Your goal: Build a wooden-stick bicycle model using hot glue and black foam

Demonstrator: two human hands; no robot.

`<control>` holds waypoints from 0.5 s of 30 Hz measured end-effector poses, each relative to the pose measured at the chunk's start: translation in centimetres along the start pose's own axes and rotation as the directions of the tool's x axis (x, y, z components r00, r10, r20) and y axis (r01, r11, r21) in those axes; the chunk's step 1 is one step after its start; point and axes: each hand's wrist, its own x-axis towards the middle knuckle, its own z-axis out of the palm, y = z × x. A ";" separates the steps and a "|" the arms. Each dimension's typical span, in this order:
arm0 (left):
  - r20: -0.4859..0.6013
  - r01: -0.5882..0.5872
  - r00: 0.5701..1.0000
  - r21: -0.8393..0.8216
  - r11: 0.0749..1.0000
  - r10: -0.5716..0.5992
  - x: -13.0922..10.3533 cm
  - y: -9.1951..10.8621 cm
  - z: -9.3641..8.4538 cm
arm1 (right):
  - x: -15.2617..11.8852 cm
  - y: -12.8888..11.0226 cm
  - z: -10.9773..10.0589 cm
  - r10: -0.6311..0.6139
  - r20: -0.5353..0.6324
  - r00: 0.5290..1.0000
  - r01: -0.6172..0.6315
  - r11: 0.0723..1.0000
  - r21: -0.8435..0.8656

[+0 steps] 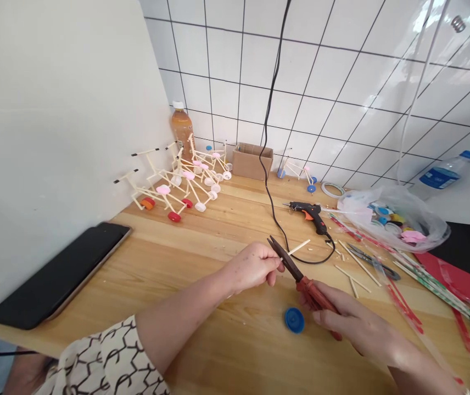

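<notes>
Desk [169,263] of pale wood carries everything at hand. One black flat device [57,274] lies along its left edge. Stick frames with round caps [188,175] crowd the back left; they overlap too much to count, while one more frame [298,165] stands apart, right of the single cardboard box [252,163]. One clear plastic bag [395,200] with mixed caps inside sits at the right. Two bare hands work near the middle. The right hand [350,315] has its grip wrapped round the red handles of one cutter [307,286], whose blades point away and leftward. The left hand [255,266] keeps a narrow grip, thumb and fingertips pinching one thin stick [300,247]. That stick runs out past the fingertips, across the blades, its free end pointing right and away; whether it lies between the blades I cannot tell. One glue gun [307,211] rests beyond. At least three loose sticks [352,278] lie to the right. One blue cap [294,320] lies just beside the right hand's fingers.
</notes>
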 end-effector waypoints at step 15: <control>0.018 -0.064 0.998 0.091 0.994 0.062 -0.1 -0.5 0.8 | -0.2 0.4 0.7 -0.113 -0.094 0.989 0.107 0.992 -0.067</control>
